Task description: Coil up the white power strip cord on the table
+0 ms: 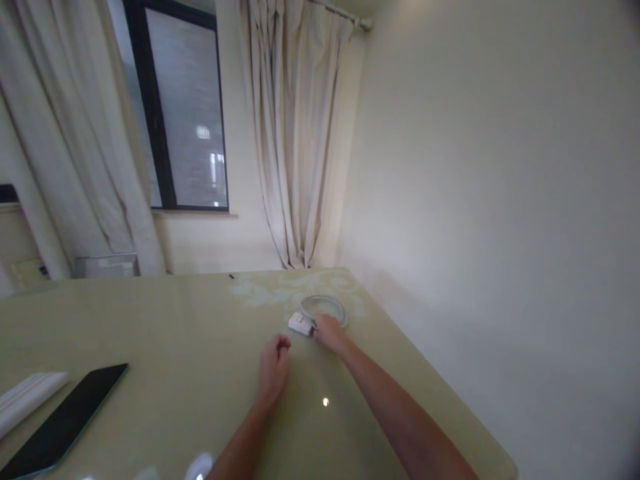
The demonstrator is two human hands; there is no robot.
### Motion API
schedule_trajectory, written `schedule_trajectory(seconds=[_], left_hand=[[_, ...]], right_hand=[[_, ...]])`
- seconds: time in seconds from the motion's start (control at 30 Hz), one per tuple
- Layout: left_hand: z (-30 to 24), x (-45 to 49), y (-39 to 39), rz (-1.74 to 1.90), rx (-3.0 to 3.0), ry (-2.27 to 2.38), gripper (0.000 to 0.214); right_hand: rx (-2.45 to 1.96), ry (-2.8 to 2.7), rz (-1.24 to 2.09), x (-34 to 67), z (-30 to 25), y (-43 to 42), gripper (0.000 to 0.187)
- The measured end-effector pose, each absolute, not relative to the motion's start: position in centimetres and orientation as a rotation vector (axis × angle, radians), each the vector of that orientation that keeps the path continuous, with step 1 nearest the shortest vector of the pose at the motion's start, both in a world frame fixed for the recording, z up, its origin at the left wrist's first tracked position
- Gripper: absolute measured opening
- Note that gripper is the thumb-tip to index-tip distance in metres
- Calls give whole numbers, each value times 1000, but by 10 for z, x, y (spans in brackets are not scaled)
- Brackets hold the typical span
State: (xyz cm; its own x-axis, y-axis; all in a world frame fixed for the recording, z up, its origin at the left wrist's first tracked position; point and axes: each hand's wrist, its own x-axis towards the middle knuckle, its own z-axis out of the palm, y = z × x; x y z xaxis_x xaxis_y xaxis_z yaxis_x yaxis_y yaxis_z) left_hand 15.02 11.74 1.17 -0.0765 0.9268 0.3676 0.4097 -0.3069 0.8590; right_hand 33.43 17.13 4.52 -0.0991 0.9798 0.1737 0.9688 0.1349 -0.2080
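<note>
My right hand (327,331) reaches far across the pale green table (165,333) and closes its fingers on a small white charger block (301,323). A coil of white cable (325,307) lies just behind that hand, joined to the block. My left hand (275,368) rests on the table a little nearer to me, fingers curled in loosely, holding nothing that I can see.
A dark tablet (65,419) lies flat at the near left, with a white ribbed object (27,397) beside it. The table's right edge runs close to a bare wall. Curtains (295,133) and a window (183,107) stand behind the far edge.
</note>
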Motion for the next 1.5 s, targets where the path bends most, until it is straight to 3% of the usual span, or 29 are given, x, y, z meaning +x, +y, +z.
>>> schedule_trajectory(seconds=[0.13,0.23,0.33,0.57,0.67,0.87,1.1,1.33,1.5], left_hand=[[32,134,115,1400,1903,1477,31],[33,109,109,1058,2264,1468,27],[23,80,100,747,2422,1341,28],[24,67,78,599,2408,1381,35],[30,73,72,608,2325,1463,37],[40,70,66,929,1976,1417,52],[50,77,58,1203,1321,1104,50],[50,100,48,1030,1432,1019,51],[55,87,54,1300,1172,1066,64]], right_hand=[[-1674,-2353,139,300,32,126,26],[-1416,-2496,246,284,27,99,32],[-1221,-2460,290,283,26,79,46],[-1357,-2114,358,298,27,64,89],[-1336,-2040,433,302,29,65,86],[-1149,-1759,691,304,36,68,52],[-943,-1627,928,284,41,53,51],[-869,-1322,1218,257,38,37,49],[-839,-845,1229,272,46,53,52]])
